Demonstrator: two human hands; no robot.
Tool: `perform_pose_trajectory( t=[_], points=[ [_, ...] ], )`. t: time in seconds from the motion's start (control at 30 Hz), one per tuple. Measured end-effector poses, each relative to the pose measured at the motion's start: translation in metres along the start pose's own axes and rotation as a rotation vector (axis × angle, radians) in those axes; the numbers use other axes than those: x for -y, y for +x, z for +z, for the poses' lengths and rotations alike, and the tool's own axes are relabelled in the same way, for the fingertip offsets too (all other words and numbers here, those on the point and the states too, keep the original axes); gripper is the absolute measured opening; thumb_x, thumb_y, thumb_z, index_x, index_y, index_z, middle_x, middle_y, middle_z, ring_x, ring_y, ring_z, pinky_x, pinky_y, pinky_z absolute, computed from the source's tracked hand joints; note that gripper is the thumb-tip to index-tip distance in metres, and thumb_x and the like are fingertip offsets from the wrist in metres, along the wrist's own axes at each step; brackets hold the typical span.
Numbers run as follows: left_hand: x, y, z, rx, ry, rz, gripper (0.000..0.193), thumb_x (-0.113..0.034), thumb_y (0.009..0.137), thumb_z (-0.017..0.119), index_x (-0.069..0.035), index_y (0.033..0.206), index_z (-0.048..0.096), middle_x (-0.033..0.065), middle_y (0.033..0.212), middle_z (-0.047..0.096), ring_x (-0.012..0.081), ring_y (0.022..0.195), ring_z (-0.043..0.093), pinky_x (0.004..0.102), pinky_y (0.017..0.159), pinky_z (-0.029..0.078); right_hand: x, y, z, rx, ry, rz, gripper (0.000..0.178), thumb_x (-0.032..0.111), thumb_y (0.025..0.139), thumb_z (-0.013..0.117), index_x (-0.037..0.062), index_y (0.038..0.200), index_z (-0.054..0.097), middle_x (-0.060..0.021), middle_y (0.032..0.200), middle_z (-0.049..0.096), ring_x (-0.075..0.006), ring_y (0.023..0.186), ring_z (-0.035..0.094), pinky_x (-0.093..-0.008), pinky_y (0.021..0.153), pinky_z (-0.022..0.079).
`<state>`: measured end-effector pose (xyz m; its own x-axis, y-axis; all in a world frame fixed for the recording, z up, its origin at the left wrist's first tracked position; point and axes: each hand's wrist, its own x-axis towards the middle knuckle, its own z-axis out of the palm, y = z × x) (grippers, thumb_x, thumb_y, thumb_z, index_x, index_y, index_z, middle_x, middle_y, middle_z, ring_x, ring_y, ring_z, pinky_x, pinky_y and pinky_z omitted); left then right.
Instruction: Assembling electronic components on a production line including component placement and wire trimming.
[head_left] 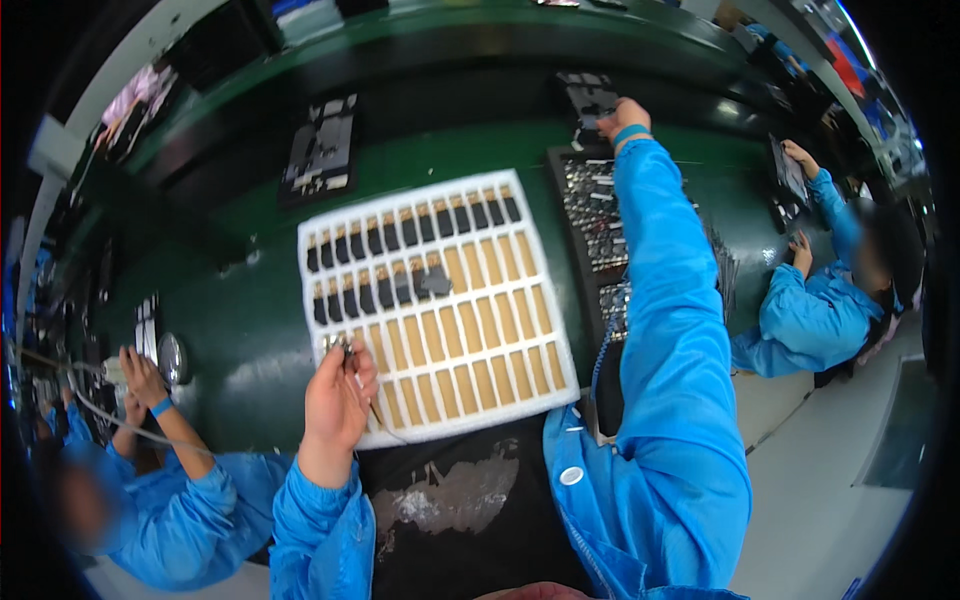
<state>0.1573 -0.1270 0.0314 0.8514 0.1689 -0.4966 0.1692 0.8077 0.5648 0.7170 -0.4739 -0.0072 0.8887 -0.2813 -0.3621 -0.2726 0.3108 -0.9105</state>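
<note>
A white foam tray (436, 428) with rows of narrow tan-bottomed slots lies before me on the green bench. Small black parts (390, 237) fill its farthest row and the left portion of the second; one dark grey piece (434, 283) sits askew at the end of that second row. Over the tray's near left edge, my left hand (338, 405) is closed, fingertips pinching a small silvery part (341, 345). My right arm stretches far forward, and my right hand (626, 118) is closed at the near right corner of a dark flat assembly (587, 95).
Right of the foam tray stands a black tray (557, 185) of small metallic parts, partly under my right sleeve. Another dark flat assembly (325, 145) lies at the back left. Co-workers in blue sit on the left (190, 520) and right (815, 310), hands on their own pieces.
</note>
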Motion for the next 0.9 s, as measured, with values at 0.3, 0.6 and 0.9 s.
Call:
perform_pose_trajectory(
  t=[0.3,0.6,0.9],
  points=[
    [0.006,-0.013,0.009,-0.003,0.153,0.039,0.031,-0.025,0.104,0.047,0.001,0.116,0.059,0.0073,0.093,0.064,0.0172,0.083,0.062,0.0293,0.072,0.050,-0.063,-0.321,0.029,1.038,-0.863,-0.845,0.019,0.020,0.087,0.070,0.0047,0.099,0.069,-0.0075,0.098,0.067,-0.0212,0.089,0.064,-0.0350,0.076,0.054],
    [0.014,-0.033,0.006,0.060,0.193,0.027,0.028,-0.023,0.102,0.052,0.002,0.111,0.061,0.0070,0.090,0.066,0.0166,0.081,0.062,0.0323,0.075,0.053,-0.112,-0.397,0.017,0.981,-1.187,-1.487,0.024,0.017,0.078,0.074,0.0043,0.097,0.068,-0.0076,0.090,0.062,-0.0271,0.086,0.059,-0.0391,0.077,0.049],
    [0.016,-0.039,0.004,0.103,0.191,0.042,0.028,-0.022,0.100,0.056,0.003,0.109,0.064,0.0081,0.091,0.067,0.0149,0.079,0.061,0.0313,0.071,0.052,-0.121,-0.403,0.018,0.815,-1.374,-1.765,0.008,0.013,0.076,0.064,0.0094,0.082,0.061,-0.0040,0.085,0.058,-0.0222,0.085,0.057,-0.0346,0.074,0.046]
  ],
)
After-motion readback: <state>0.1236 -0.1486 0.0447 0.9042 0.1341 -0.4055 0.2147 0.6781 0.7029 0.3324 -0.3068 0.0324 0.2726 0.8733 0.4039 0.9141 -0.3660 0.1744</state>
